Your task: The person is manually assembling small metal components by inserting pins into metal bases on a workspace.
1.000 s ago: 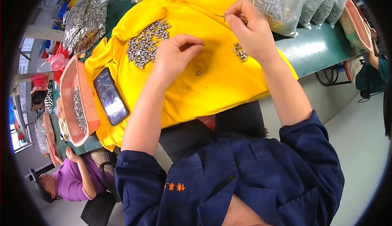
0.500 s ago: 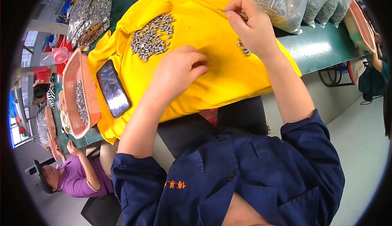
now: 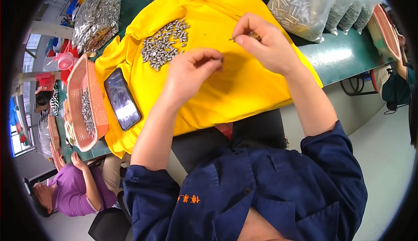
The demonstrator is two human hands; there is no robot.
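The right hand [image 3: 273, 49] is well to the right of the metal pile [image 3: 162, 49], and its grip is closed on a thin dark stick [image 3: 232, 39], which pokes out of the fingertips with its long way pointing left, toward the pile. The left hand [image 3: 190, 73] is nearer, just below and right of the pile, its finger and thumb tips close together, but I cannot tell if they pinch anything. A yellow cloth [image 3: 235, 97] lies under the pile.
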